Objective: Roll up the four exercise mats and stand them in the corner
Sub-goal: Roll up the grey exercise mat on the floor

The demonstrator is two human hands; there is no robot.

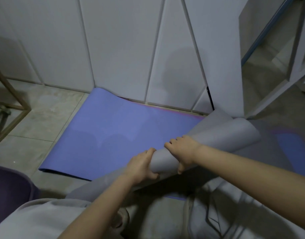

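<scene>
Grey rolled mat (234, 135) is held slanting over the near right corner of a blue mat (122, 135). The left hand (141, 167) grips the roll with curled fingers, and the right hand (182, 152) wraps over it just beside. The blue mat lies flat on the tiled floor (44, 118), its far edge touching the white panelled wall (122, 49).

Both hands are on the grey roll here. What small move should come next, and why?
Probably twist the grey mat tighter before standing it up: the left hand and right hand grip its middle, while its far end flares loose beside the white wall panels. The blue mat lies flat underneath.
</scene>
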